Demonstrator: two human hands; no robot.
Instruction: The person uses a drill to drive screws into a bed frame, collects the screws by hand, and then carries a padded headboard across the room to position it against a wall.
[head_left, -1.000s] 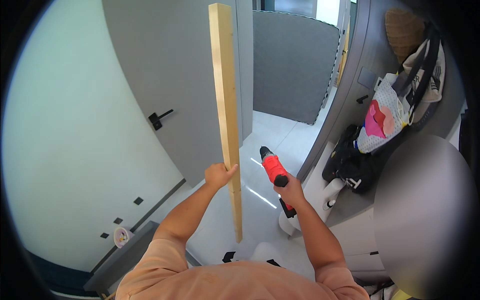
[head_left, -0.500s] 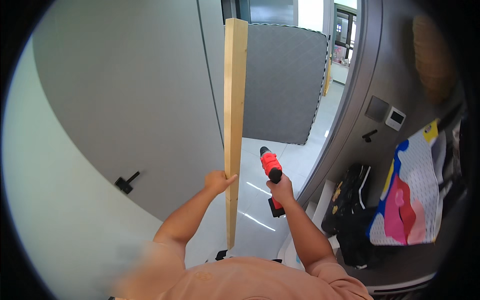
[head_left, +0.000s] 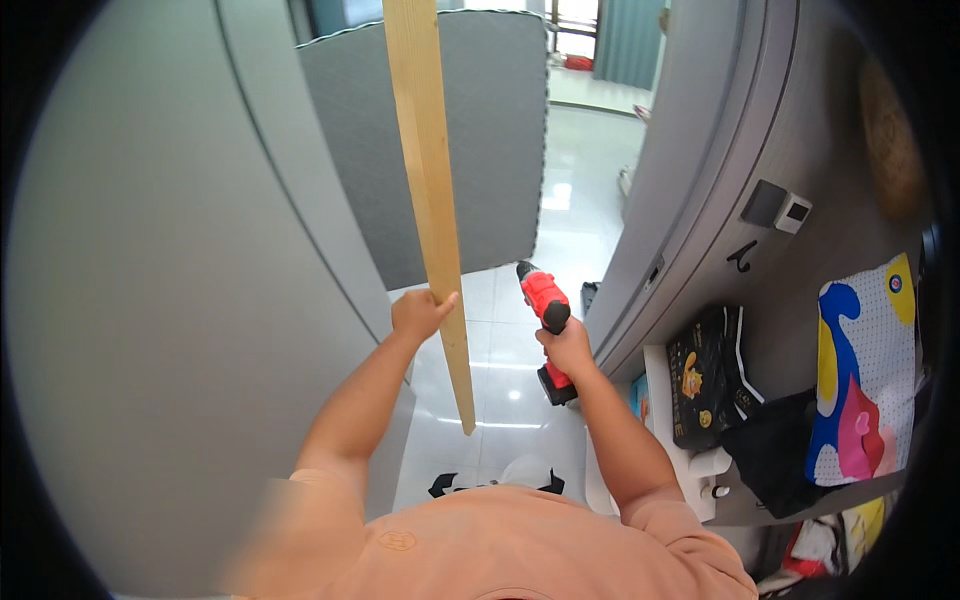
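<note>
Over the last second the view has swung and advanced: the black door handle that stood at the left has gone out of the frame, the grey panel [head_left: 490, 130] has slid leftward so that it now lies behind the wooden beam [head_left: 431, 180], and a teal curtain [head_left: 628, 50] has appeared at the upper right of centre. The beam's top, visible half a second ago, is now cut off by the upper edge. Both hands keep the same holds, so I judge this to be carrying, with the drill [head_left: 544, 297] not in use.

The left hand [head_left: 421, 315], near the centre of the frame, is closed around the lower part of the beam. The right hand [head_left: 568, 348], right of centre, is wrapped around the drill's handle; whether a finger presses the trigger cannot be told.

The beam runs from the top edge, left of centre, down to a narrow end just below the middle. Its long axis looks near upright, leaning slightly left towards the top; whether its foot touches the tiled floor [head_left: 495, 345] is unclear. The red drill's black chuck [head_left: 525, 269] points to the upper left, away from the wearer, with its battery [head_left: 558, 384] below.
</note>
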